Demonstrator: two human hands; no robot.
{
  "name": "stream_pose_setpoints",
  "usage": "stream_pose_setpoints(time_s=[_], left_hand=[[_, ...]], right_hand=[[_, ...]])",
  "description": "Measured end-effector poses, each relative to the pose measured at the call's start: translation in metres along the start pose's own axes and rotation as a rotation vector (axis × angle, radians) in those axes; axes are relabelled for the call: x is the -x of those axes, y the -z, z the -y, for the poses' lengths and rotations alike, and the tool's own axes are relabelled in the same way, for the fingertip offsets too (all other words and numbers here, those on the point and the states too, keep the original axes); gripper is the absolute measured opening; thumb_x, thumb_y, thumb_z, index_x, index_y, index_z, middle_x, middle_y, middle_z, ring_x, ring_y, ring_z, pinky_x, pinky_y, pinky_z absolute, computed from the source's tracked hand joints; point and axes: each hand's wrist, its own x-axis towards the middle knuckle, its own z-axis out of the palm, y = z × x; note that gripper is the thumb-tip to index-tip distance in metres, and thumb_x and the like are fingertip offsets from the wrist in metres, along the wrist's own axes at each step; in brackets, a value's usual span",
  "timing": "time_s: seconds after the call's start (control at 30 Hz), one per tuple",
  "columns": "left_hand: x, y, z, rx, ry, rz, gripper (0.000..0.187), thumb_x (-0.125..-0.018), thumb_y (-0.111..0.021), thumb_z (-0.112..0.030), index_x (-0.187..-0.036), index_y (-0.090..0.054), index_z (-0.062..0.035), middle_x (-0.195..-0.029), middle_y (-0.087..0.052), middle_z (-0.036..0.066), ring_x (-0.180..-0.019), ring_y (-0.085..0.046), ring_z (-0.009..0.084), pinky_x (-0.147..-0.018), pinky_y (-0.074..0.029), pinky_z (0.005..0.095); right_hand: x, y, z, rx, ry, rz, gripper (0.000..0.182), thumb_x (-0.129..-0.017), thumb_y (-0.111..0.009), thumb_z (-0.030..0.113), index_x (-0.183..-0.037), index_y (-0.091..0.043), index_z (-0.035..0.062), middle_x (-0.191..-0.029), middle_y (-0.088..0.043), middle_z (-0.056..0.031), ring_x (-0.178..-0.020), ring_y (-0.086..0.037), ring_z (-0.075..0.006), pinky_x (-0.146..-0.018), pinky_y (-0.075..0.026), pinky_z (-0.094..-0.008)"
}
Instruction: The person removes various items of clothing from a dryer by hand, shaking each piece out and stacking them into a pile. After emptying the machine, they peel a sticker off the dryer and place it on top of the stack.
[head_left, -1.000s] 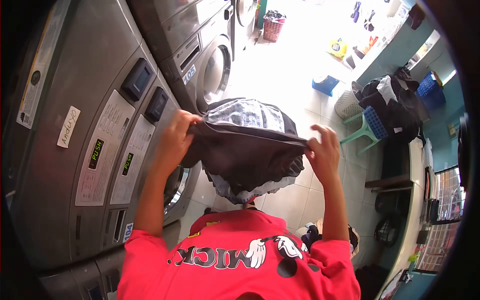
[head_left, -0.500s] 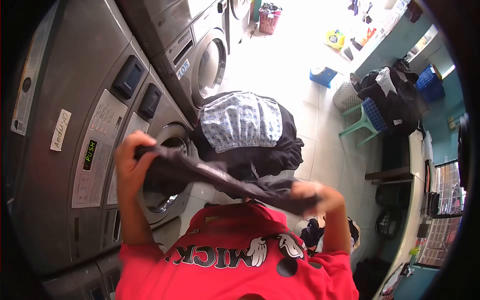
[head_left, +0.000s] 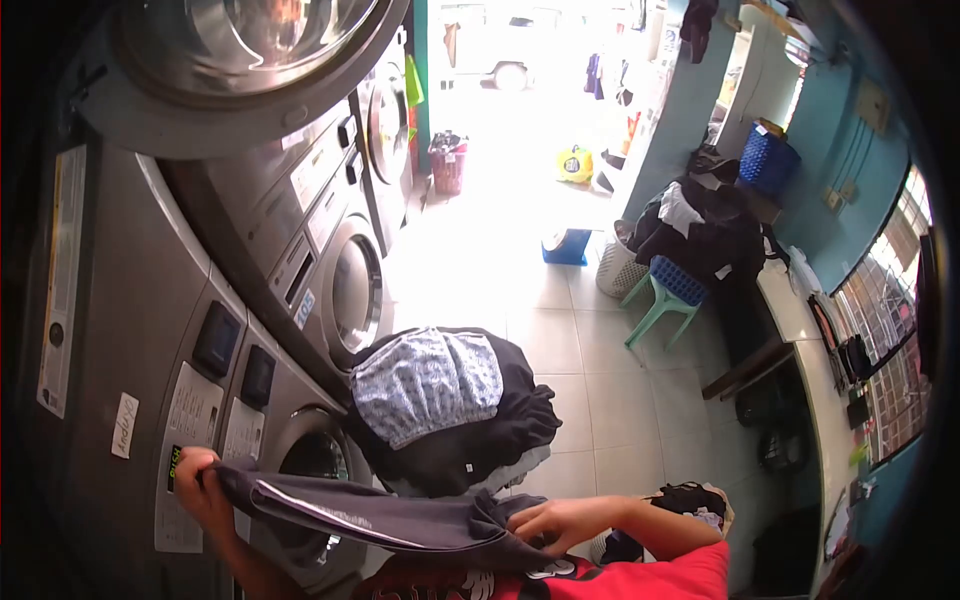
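Observation:
A dark grey garment point(head_left: 370, 515) with a whitish stripe along it is stretched between my two hands, low in the view. My left hand point(head_left: 203, 482) grips its left end, in front of the washing machine's control panel. At the other end, my right hand point(head_left: 555, 522) has its fingers bent into the bunched cloth, partly hidden by it. Just beyond the garment is a pile of dark laundry point(head_left: 520, 400). A blue-and-white patterned cloth point(head_left: 430, 385) lies folded on top of that pile.
Grey front-loading machines point(head_left: 350, 285) line the left side, and a round glass door point(head_left: 260, 50) juts in overhead. To the right, a green stool point(head_left: 660, 310) stands by dark clothes point(head_left: 700, 225) and a white basket point(head_left: 622, 265). A counter point(head_left: 815, 430) runs along the right wall.
My view has tilted up, showing more of the doorway and the overhead door. The garment is still held in both hands, now lower in view, with its whitish stripe clearer.

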Motion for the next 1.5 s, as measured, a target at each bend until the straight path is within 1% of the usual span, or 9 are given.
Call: stream_pose_setpoints(time_s=[0.2,0.27,0.6,0.73,0.8,0.83,0.93,1.03,1.5], left_hand=[[0.000,0.002,-0.009,-0.171,-0.021,0.026,0.008,-0.084,-0.046,-0.011,-0.086,-0.045,-0.0026,-0.071,-0.050,0.012,-0.064,-0.050,0.0239,-0.061,-0.041,0.0327],[0.002,0.004,-0.012,-0.178,-0.025,0.023,0.009,-0.084,-0.046,-0.011,-0.085,-0.045,-0.0027,-0.071,-0.050,0.012,-0.065,-0.051,0.0242,-0.061,-0.042,0.0331],[0.003,-0.001,-0.018,-0.186,-0.045,0.035,0.009,-0.084,-0.048,-0.012,-0.085,-0.048,-0.0028,-0.075,-0.053,0.013,-0.069,-0.053,0.0265,-0.065,-0.042,0.0336],[0.008,0.002,-0.021,-0.231,-0.014,0.029,0.010,-0.084,-0.048,-0.012,-0.086,-0.047,-0.0028,-0.075,-0.053,0.013,-0.069,-0.053,0.0264,-0.065,-0.042,0.0339],[0.010,0.005,-0.022,-0.260,-0.035,0.042,0.010,-0.084,-0.048,-0.013,-0.086,-0.047,-0.0027,-0.076,-0.053,0.013,-0.069,-0.053,0.0262,-0.065,-0.043,0.0342],[0.011,0.006,-0.024,-0.254,-0.030,0.050,0.010,-0.084,-0.048,-0.012,-0.087,-0.047,-0.0029,-0.076,-0.053,0.013,-0.069,-0.053,0.0259,-0.064,-0.042,0.0339],[0.017,0.010,-0.026,-0.175,0.016,0.093,0.014,-0.086,-0.046,-0.015,-0.088,-0.046,-0.0014,-0.079,-0.051,0.012,-0.074,-0.051,0.0232,-0.069,-0.041,0.0335],[0.019,0.011,-0.026,-0.149,-0.031,0.123,0.013,-0.085,-0.047,-0.014,-0.089,-0.046,-0.0019,-0.078,-0.050,0.012,-0.073,-0.050,0.0227,-0.068,-0.041,0.0332],[0.018,0.007,-0.024,-0.151,-0.004,0.028,0.015,-0.086,-0.048,-0.015,-0.091,-0.047,-0.0009,-0.083,-0.052,0.011,-0.077,-0.050,0.0198,-0.073,-0.040,0.0312]], right_hand=[[-0.002,-0.015,-0.020,0.255,0.111,-0.260,0.018,-0.076,-0.053,0.011,-0.092,-0.051,0.0021,-0.083,-0.051,-0.0106,-0.078,-0.052,-0.0268,-0.068,-0.042,-0.0339],[-0.003,-0.011,-0.012,0.113,-0.217,-0.114,0.022,-0.076,-0.053,0.014,-0.095,-0.047,0.0030,-0.081,-0.051,-0.0120,-0.077,-0.053,-0.0267,-0.068,-0.041,-0.0347],[-0.011,-0.031,-0.067,-0.700,-0.247,0.145,0.050,-0.080,-0.058,0.016,-0.123,-0.037,0.0009,-0.110,-0.051,-0.0028,-0.097,-0.045,-0.0083,-0.086,-0.036,-0.0238],[-0.007,-0.019,-0.072,-0.184,0.099,-0.359,0.009,-0.075,-0.056,0.002,-0.077,-0.048,0.0032,-0.072,-0.040,0.0012,-0.071,-0.040,-0.0065,-0.064,-0.035,-0.0214],[-0.001,-0.008,-0.078,-0.169,0.073,-0.418,0.019,-0.071,-0.055,-0.004,-0.066,-0.038,0.0035,-0.066,-0.031,0.0002,-0.065,-0.033,-0.0084,-0.059,-0.031,-0.0219],[0.003,-0.007,-0.072,-0.256,0.052,-0.431,0.027,-0.073,-0.054,-0.004,-0.066,-0.029,0.0042,-0.066,-0.029,0.0008,-0.063,-0.029,-0.0088,-0.056,-0.029,-0.0224],[-0.003,-0.017,-0.039,-0.533,-0.193,-0.456,0.008,-0.077,-0.054,0.001,-0.079,-0.046,0.0038,-0.073,-0.045,-0.0004,-0.069,-0.042,-0.0092,-0.063,-0.037,-0.0232],[-0.006,-0.026,-0.058,-0.242,-0.341,-0.314,0.013,-0.074,-0.057,0.005,-0.086,-0.050,0.0027,-0.082,-0.052,-0.0010,-0.077,-0.046,-0.0078,-0.066,-0.040,-0.0241],[0.008,0.042,-0.013,0.070,0.061,-0.975,0.018,-0.062,-0.068,-0.003,-0.069,-0.052,0.0028,-0.068,-0.046,-0.0015,-0.062,-0.044,-0.0095,-0.053,-0.036,-0.0235]])
